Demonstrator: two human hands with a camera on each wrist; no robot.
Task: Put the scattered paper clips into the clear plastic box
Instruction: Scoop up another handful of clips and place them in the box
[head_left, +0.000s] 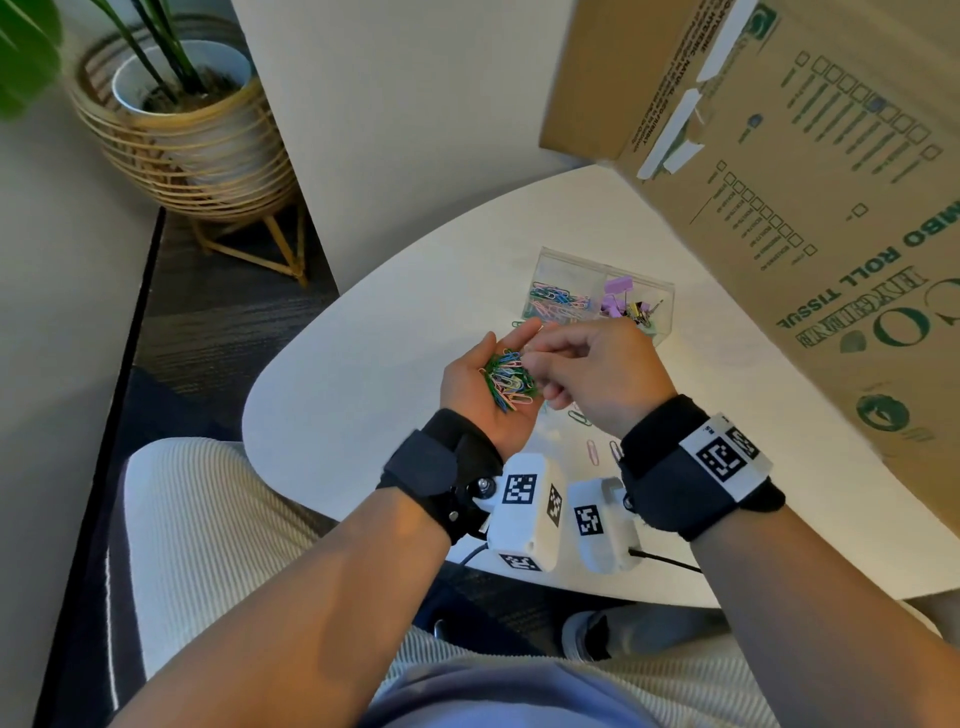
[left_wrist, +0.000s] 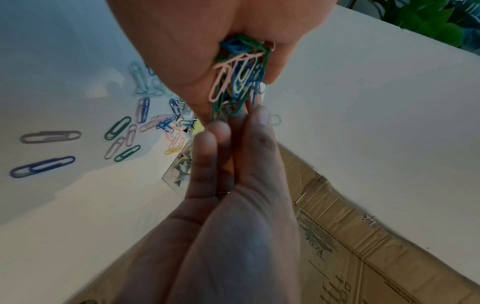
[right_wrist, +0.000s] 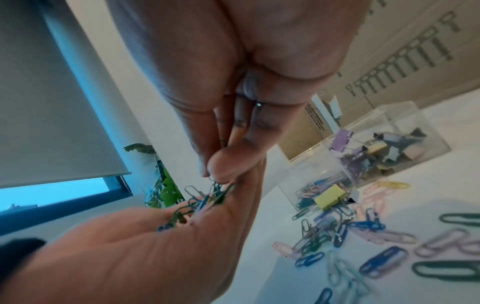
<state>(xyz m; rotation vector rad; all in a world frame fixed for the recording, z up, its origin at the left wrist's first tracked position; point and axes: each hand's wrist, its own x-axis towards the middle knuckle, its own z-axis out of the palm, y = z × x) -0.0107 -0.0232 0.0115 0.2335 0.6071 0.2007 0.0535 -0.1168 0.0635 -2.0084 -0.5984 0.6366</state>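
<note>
Paper clips (head_left: 508, 379), a tangled heap of green, blue and pink wire loops, lie in your cupped left hand (head_left: 483, 384) at frame centre, long axes mostly running from wrist toward fingertips. Your right hand (head_left: 597, 376) reaches in from the right, thumb and fingers closed in a pinch on clips at the heap's edge. Just above the hands, the clear plastic box (head_left: 602, 291) stands open-topped, clips in its left compartment, binder clips in its right. Loose clips (right_wrist: 384, 259) lie scattered on the white table (head_left: 363, 374) below the box. At right, a cardboard carton (head_left: 810, 197) crowds close; the table's left stays open.
</note>
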